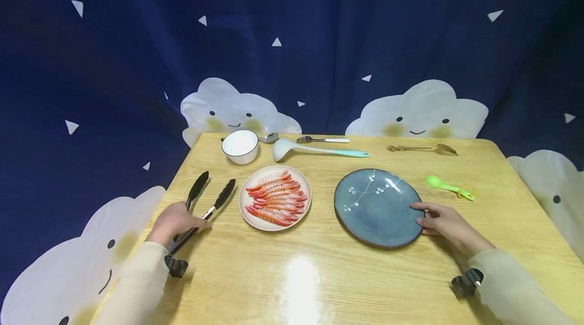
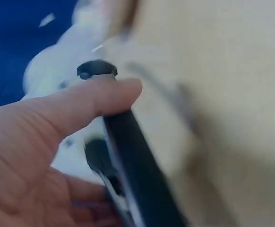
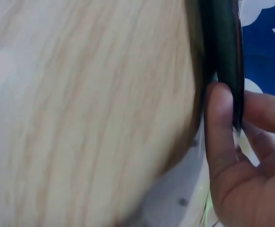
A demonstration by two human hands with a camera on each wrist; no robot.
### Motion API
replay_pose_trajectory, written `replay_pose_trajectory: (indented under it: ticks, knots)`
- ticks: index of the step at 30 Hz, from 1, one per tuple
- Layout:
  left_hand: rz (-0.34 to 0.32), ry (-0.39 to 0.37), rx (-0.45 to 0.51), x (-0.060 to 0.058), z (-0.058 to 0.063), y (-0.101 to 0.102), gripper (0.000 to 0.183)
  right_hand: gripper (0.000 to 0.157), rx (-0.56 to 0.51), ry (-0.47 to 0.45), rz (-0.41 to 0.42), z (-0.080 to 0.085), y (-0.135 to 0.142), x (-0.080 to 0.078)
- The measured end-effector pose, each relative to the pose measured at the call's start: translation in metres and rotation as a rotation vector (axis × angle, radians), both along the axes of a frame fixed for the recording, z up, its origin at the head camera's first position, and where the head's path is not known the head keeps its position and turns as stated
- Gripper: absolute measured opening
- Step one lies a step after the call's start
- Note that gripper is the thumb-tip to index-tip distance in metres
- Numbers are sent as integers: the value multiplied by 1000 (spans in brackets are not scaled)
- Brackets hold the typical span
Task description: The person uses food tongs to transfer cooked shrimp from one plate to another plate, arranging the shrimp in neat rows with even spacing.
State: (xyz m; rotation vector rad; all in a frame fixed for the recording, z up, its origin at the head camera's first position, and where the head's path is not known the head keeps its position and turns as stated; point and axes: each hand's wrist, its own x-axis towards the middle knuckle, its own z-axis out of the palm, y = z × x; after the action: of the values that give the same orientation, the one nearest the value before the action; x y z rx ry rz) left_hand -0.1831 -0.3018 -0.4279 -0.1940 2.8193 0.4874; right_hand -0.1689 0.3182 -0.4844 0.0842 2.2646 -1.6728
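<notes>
Left hand and tongs: near the table's left edge we see the left hand (image 1: 175,221) with its fingers curled round the black-tipped tongs (image 1: 223,194), thumb across one dark handle. The arms stand well spread, tips towards the far edge; we judge this light hold lets them part.
Right hand and plate: the fingers of the right hand (image 1: 444,223) pinch the rim of the blue-grey plate (image 1: 378,213) on its right side, probably because the rim gives the easiest purchase and leaves the face uncovered. We cannot tell whether its base touches the table (image 1: 255,274).
Plate finish: it is round, glossy as glazed ceramic, with a white blossom sprig and a darker rim.
Shrimp: just beside the tongs, the shrimp (image 1: 276,201) lie in an overlapping fan on the pale round plate (image 1: 260,223), perhaps so that each shows; they are orange-red, banded with white.
Far edge: from the far left corner rightwards we find the white dark-rimmed bowl (image 1: 242,157), metal spoon (image 1: 270,138), white-handled fork (image 1: 324,140), pale ladle (image 1: 283,149) with a mint handle, and gold-coloured server (image 1: 444,149).
Right edge: nearer this side lies the smooth lime-green spoon-shaped utensil (image 1: 438,182).
Table surface: pale wood grain, shiny enough to throw back a bright glare.
</notes>
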Motion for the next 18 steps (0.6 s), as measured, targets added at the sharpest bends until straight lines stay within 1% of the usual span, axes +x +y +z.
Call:
replay_pose_trajectory:
  ticks: [1, 2, 3, 5, 6, 8, 9, 11, 12, 16, 18]
  knots:
    - [-25, 47, 23, -2, 4, -4, 73, 52, -5, -5, 7, 0, 1, 0]
    - [-70, 100, 44, -3, 8, -8, 74, 54, -18, -17, 6, 0, 2, 0]
    - [-121, 149, 78, -5, 13, -11, 74, 56, -27, -23, 13, -1, 3, 0]
    - [-224, 248, 126, -5, 22, -18, 73, 57, -60, -28, 47, 1, 3, -5]
    - [-283, 284, 148, -4, 25, -18, 72, 58, -77, -39, 50, 2, 4, -6]
    - [-399, 315, 186, -6, 28, -14, 64, 58, -90, -53, 63, 4, 8, -7]
    - [-443, 315, 204, -6, 29, -10, 59, 58, -91, -57, 71, 4, 10, -6]
    - [-510, 307, 189, -7, 28, -3, 51, 60, -88, -75, 66, 5, 12, -5]
    - [-531, 291, 171, -7, 27, 1, 50, 61, -92, -79, 68, 5, 12, -5]
    - [-577, 224, 55, -7, 27, 8, 49, 64, -113, -95, 84, 6, 7, -8]
    - [-590, 197, -9, -8, 29, 9, 51, 64, -116, -99, 91, 6, 3, -11]
